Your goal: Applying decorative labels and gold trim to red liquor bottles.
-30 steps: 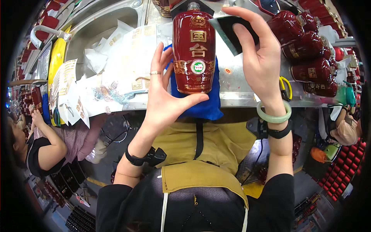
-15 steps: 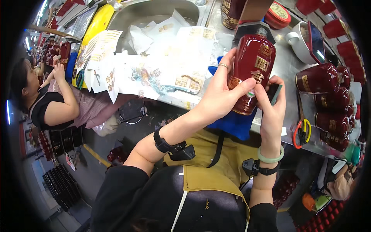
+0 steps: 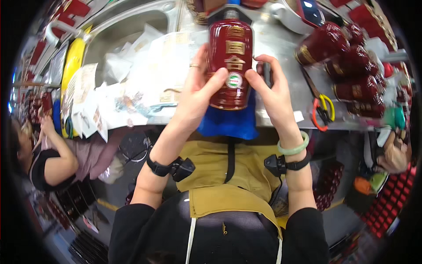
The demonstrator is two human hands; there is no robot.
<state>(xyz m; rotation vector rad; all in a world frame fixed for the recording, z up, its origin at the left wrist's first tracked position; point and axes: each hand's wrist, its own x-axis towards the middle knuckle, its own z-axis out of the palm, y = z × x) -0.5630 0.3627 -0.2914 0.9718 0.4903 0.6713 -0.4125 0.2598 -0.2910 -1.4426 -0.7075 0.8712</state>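
A dark red glossy bottle (image 3: 231, 50) with raised gold characters stands almost straight in the view, its front toward me. On its lower front is a round white and green sticker (image 3: 234, 80). My left hand (image 3: 198, 90) wraps the bottle's left side, thumb lying beside the sticker and the other fingers partly hidden behind. From the right, my right hand (image 3: 273, 92) has its thumb against the bottle's edge near the sticker, with the fingers curled beside a small dark object (image 3: 266, 72) I cannot make out. Blue cloth (image 3: 228, 123) lies beneath the bottle.
Red-and-yellow-handled scissors (image 3: 323, 112) lie right of my hand, near several dark red bottles (image 3: 358, 90). A white mug (image 3: 292, 17) stands behind. Leftward are printed paper sheets (image 3: 149, 66) and a metal sink (image 3: 114, 31). Another person (image 3: 52, 154) works at far left.
The bottle has gone from tilted to nearly straight in view. My thumbs have parted, uncovering the round sticker. The whole view has shifted, with the bench things now further left.
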